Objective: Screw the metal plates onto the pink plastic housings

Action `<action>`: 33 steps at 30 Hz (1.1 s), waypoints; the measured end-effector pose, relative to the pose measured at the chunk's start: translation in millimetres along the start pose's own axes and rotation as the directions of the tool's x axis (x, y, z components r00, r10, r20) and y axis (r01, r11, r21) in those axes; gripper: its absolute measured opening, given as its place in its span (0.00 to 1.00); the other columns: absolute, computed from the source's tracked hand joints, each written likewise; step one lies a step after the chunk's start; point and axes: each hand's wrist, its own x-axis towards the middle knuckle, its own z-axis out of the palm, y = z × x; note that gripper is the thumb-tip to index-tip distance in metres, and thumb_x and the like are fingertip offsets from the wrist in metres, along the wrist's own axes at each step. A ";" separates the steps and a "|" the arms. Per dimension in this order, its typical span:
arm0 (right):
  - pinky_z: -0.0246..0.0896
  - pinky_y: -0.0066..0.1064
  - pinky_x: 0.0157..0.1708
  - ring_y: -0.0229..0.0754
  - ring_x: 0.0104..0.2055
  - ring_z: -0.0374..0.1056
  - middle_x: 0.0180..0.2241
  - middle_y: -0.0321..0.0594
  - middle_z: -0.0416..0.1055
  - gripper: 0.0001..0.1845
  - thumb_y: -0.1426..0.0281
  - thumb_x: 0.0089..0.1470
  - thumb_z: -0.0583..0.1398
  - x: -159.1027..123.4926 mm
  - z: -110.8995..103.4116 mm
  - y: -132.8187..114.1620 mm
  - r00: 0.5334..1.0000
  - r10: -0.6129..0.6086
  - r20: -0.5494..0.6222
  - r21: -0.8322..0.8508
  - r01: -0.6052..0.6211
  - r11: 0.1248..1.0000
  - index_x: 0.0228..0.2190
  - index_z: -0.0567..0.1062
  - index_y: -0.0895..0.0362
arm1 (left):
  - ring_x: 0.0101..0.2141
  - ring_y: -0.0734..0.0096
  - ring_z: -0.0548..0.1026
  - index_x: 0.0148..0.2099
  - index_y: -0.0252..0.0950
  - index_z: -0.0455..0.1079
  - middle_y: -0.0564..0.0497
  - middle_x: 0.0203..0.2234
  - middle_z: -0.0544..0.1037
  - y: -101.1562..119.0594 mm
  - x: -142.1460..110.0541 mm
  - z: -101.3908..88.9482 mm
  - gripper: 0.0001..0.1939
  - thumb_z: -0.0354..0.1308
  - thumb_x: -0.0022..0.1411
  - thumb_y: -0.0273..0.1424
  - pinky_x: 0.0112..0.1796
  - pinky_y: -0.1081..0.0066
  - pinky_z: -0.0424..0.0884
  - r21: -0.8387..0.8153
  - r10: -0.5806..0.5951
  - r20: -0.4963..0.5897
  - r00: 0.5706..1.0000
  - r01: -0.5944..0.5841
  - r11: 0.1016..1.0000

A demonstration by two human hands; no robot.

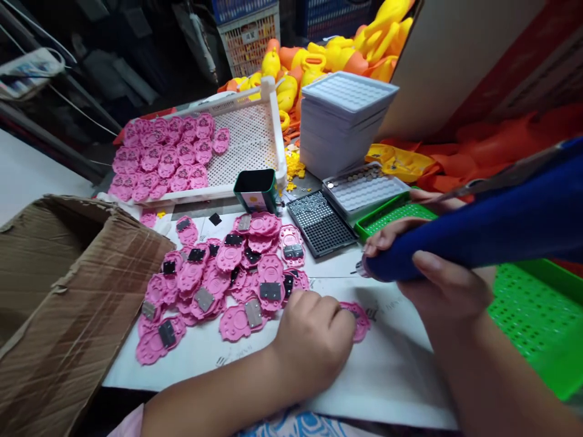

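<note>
My right hand (441,285) is wrapped round a blue electric screwdriver (455,233), its thin bit pointing left above the table. My left hand (314,340) is closed at the left edge of a pink plastic plate (359,321) lying on the white table covering. The left fingertips are hidden, and so is part of that plate. Just beyond the left hand lies a heap of similar pink plates (212,282), several with black or grey rectangular covers. A black perforated tray (325,233) holding small screws in its far half sits past the screwdriver's tip.
A white crate (255,139) at the back left holds rows of pink pieces. Beside it stand a dark green cup (255,188) and stacked white trays (341,133). A cardboard box (86,267) borders the left; a green basket (532,309) is at the right.
</note>
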 end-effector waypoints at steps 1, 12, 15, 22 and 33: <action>0.66 0.39 0.27 0.43 0.25 0.67 0.23 0.31 0.72 0.28 0.64 0.36 0.70 -0.2 -0.9 0.3 1.000 -0.003 0.013 0.000 0.003 1.000 0.41 0.68 0.48 | 0.26 0.67 0.64 0.30 0.35 0.67 0.50 0.24 0.70 0.9 -0.4 5.1 0.11 0.49 0.64 0.26 0.28 0.66 0.56 0.024 0.005 -0.018 1.000 -0.005 1.000; 0.65 0.37 0.26 0.42 0.24 0.68 0.24 0.30 0.73 0.30 0.61 0.36 0.71 1.9 -2.5 2.5 0.997 -0.039 0.059 0.029 0.037 0.999 0.42 0.68 0.50 | 0.33 0.63 0.68 0.42 0.33 0.73 0.46 0.34 0.74 -6.1 -8.9 16.9 0.11 0.60 0.61 0.35 0.33 0.64 0.66 -0.215 0.079 0.128 0.989 -0.050 0.975; 0.63 0.36 0.27 0.41 0.24 0.68 0.23 0.30 0.73 0.30 0.62 0.38 0.71 2.5 -3.6 3.6 0.996 -0.053 0.065 0.032 0.051 0.998 0.44 0.69 0.50 | 0.36 0.60 0.68 0.40 0.34 0.73 0.44 0.39 0.76 -7.1 -9.8 17.2 0.08 0.59 0.61 0.33 0.35 0.61 0.68 -0.198 0.043 0.140 0.989 -0.015 0.980; 0.65 0.36 0.23 0.41 0.22 0.68 0.23 0.32 0.73 0.26 0.60 0.38 0.70 5.3 -6.9 10.0 0.987 -0.141 0.081 0.016 0.140 0.990 0.40 0.72 0.52 | 0.43 0.59 0.69 0.43 0.35 0.73 0.46 0.49 0.76 -17.3 -9.2 7.3 0.08 0.53 0.65 0.26 0.41 0.58 0.67 -0.205 0.157 0.241 0.958 -0.107 0.973; 0.69 0.38 0.22 0.44 0.25 0.69 0.24 0.34 0.74 0.26 0.63 0.41 0.70 7.1 -12.3 9.7 0.976 -0.141 0.165 0.039 0.136 0.990 0.45 0.72 0.47 | 0.46 0.58 0.68 0.40 0.36 0.73 0.48 0.43 0.78 -19.8 -8.0 -1.4 0.05 0.56 0.64 0.30 0.44 0.58 0.58 -0.258 0.028 0.219 0.975 0.030 0.966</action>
